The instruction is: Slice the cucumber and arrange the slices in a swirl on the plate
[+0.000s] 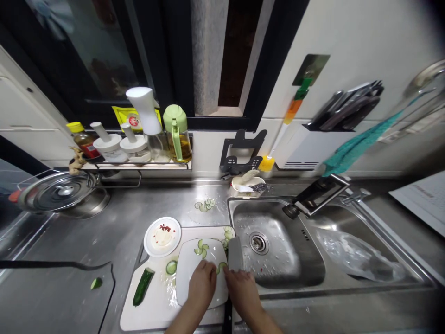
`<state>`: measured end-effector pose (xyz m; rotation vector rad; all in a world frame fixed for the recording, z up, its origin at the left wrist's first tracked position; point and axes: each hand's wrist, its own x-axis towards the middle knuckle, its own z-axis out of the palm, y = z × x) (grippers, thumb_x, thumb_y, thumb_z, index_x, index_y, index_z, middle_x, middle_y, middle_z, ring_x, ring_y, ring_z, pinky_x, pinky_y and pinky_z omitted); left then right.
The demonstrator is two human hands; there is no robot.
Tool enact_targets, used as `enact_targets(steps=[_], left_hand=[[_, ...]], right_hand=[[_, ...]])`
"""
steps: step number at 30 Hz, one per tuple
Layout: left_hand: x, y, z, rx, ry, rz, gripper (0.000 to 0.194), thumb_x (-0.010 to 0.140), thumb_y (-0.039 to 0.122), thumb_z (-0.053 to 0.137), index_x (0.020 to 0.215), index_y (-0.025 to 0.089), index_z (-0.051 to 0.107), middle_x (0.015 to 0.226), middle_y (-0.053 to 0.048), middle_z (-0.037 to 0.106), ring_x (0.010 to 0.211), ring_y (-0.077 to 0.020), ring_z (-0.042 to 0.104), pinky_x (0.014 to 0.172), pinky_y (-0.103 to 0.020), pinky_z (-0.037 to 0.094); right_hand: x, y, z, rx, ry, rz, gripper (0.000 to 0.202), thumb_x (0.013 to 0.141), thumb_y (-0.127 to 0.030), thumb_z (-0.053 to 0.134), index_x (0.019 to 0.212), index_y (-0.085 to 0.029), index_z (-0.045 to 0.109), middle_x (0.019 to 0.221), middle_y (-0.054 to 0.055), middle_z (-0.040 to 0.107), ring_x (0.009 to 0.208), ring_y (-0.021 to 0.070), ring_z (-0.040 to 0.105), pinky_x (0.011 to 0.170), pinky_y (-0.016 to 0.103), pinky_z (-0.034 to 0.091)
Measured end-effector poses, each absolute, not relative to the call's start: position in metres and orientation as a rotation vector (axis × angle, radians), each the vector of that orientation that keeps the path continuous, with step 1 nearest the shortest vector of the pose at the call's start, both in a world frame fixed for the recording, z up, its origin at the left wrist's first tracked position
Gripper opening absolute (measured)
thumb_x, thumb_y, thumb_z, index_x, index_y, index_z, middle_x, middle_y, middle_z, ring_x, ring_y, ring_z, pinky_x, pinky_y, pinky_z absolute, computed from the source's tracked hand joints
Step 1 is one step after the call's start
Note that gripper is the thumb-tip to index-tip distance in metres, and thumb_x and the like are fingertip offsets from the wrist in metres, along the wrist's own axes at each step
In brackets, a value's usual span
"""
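Observation:
A square white plate (185,273) lies on a white cutting board (130,315). Several cucumber slices (201,249) form a fan near its far edge. My left hand (203,278) is over the plate, fingers closed, beside a cucumber slice (221,267) at the right edge. My right hand (240,285) touches or nearly touches that slice, its fingers bent together; what it grips is too small to tell. A knife (235,255) lies between plate and sink, its handle near my right wrist. A cucumber piece (143,286) and a cut round (171,267) are left of the plate.
A small white dish (162,236) with red bits sits at the board's upper left. More slices (205,205) lie on the steel counter behind. The sink (278,250) is at right, with a plastic bag (359,255) beyond. A lidded pan (62,190) stands at left.

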<state>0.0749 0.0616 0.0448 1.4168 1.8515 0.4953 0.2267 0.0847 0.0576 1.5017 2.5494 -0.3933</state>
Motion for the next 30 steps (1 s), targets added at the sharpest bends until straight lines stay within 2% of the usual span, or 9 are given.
enact_targets(steps=[3, 8, 22, 26, 30], left_hand=[[0.075, 0.061, 0.043, 1.434, 1.855, 0.499, 0.024, 0.087, 0.018, 0.042, 0.085, 0.019, 0.066, 0.091, -0.007, 0.061, 0.089, -0.0180, 0.058, 0.082, -0.027, 0.040], [0.075, 0.061, 0.040, 1.454, 1.863, 0.495, 0.025, 0.088, 0.020, 0.041, 0.084, 0.018, 0.065, 0.089, -0.008, 0.061, 0.088, -0.0186, 0.058, 0.081, -0.028, 0.040], [0.071, 0.060, 0.045, 1.471, 1.831, 0.548, 0.026, 0.086, 0.018, 0.041, 0.085, 0.018, 0.067, 0.090, -0.009, 0.063, 0.089, -0.0199, 0.060, 0.082, -0.030, 0.044], [0.048, 0.049, 0.053, 1.404, 1.862, 0.755, 0.028, 0.084, 0.020, 0.043, 0.095, 0.018, 0.069, 0.098, -0.010, 0.065, 0.094, -0.0212, 0.061, 0.087, -0.032, 0.045], [0.006, 0.031, 0.053, 1.229, 2.098, 0.864, 0.032, 0.083, 0.028, 0.046, 0.104, 0.016, 0.067, 0.103, -0.012, 0.067, 0.099, -0.0249, 0.061, 0.091, -0.036, 0.045]], right_hand=[[0.224, 0.076, 0.048, 1.471, 2.542, -0.333, 0.046, 0.086, -0.004, 0.044, 0.129, -0.020, 0.050, 0.087, 0.007, 0.071, 0.085, 0.0228, 0.064, 0.071, 0.036, 0.033], [0.222, 0.075, 0.046, 1.495, 2.530, -0.303, 0.045, 0.085, -0.004, 0.043, 0.127, -0.019, 0.051, 0.083, 0.009, 0.071, 0.083, 0.0221, 0.065, 0.069, 0.035, 0.034], [0.219, 0.078, 0.054, 1.501, 2.551, -0.331, 0.043, 0.086, -0.006, 0.046, 0.126, -0.020, 0.052, 0.088, 0.009, 0.072, 0.087, 0.0254, 0.065, 0.070, 0.037, 0.034], [0.220, 0.077, 0.054, 1.515, 2.572, -0.366, 0.040, 0.089, -0.009, 0.046, 0.126, -0.021, 0.053, 0.090, 0.008, 0.072, 0.088, 0.0258, 0.064, 0.072, 0.037, 0.034], [0.220, 0.073, 0.052, 1.527, 2.601, -0.422, 0.034, 0.092, -0.013, 0.042, 0.122, -0.022, 0.057, 0.092, 0.007, 0.072, 0.090, 0.0249, 0.063, 0.074, 0.037, 0.034]])
